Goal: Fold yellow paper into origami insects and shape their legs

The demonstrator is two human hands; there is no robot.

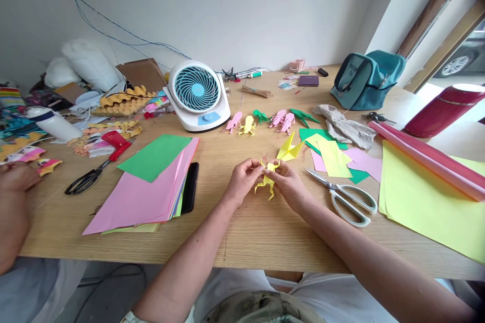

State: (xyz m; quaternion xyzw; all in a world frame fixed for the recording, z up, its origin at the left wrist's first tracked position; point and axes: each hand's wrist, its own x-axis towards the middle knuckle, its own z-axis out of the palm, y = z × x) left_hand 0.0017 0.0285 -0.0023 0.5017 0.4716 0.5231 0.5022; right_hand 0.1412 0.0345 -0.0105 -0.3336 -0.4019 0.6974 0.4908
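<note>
Between my two hands is a yellow origami frog (270, 177), held just above the wooden table, its thin folded legs sticking out toward me. My left hand (245, 176) pinches it from the left, near a front leg. From the other side, the fingers of my right hand (287, 180) close on its body and upper edge. Just beyond lies a yellow folded paper piece (290, 149) with pointed flaps. Farther back stand a finished yellow frog (247, 125), pink frogs (279, 118) and green folded figures (303, 117).
Scissors (343, 194) and paper scraps (331, 156) lie to the right, beside yellow sheets (428, 202) and a pink roll (428, 159). Stacked coloured paper (144, 189), a black phone (190, 187) and a fan (197, 93) are leftward. Another person's hand (18, 176) rests far left.
</note>
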